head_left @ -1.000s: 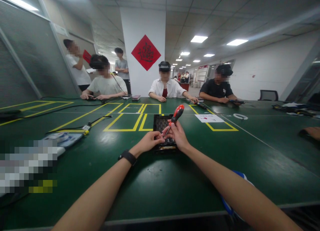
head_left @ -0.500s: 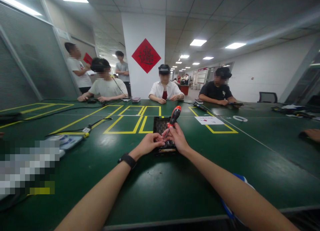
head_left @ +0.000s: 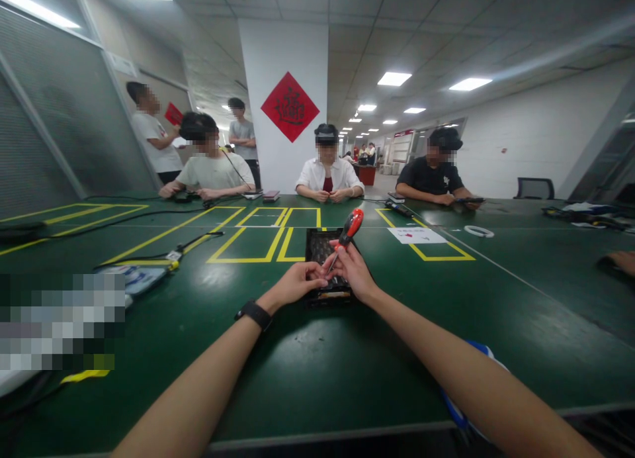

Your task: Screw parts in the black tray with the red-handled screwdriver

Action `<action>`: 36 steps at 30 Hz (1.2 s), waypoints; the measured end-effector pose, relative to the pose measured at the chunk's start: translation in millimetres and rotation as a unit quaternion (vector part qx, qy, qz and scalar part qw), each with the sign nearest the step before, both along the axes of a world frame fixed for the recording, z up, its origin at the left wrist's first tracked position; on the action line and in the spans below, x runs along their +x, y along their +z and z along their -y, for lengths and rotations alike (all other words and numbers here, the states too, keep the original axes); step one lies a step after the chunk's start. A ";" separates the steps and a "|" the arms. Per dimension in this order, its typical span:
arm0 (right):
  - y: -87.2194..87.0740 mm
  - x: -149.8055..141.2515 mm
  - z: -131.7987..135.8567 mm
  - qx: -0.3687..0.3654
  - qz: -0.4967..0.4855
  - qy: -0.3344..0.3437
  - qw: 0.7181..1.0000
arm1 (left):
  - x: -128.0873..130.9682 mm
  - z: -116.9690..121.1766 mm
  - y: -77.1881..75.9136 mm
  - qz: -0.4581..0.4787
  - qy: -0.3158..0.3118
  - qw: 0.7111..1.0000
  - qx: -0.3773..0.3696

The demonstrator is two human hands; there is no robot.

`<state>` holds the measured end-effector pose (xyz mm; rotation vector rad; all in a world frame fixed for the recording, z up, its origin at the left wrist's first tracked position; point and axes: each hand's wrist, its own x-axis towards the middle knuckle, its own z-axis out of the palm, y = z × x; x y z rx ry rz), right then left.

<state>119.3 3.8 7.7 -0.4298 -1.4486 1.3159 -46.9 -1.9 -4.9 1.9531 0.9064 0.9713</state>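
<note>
A screwdriver (head_left: 352,228) with a red and black handle leans up and to the right, its shaft slanting down to the left. The fingers of my right hand (head_left: 353,271) are closed around its lower part. Close beside it, my left hand (head_left: 299,283) has thumb and fingers pinched together near the shaft's tip; whatever they hold is too small or hidden to make out. Both hands are over a black open tray-like case (head_left: 317,241) on the table. My hands cover part of its dark, patterned inside.
Yellow tape outlines (head_left: 242,258) mark the green table (head_left: 297,392). A white paper sheet (head_left: 415,235) and a white ring (head_left: 479,231) lie to the right. Black cables (head_left: 143,220) run across the left. Several people sit or stand beyond the far edge.
The view has shifted slightly. Both hands keep nearly the same pose over the case, with the screwdriver still in my right hand. Across the table, a person's hands have come together.
</note>
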 end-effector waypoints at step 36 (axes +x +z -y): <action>-0.7 1.0 -0.6 -0.008 -0.016 0.007 1.000 | 2.7 3.0 7.3 -0.010 -0.006 1.000 0.009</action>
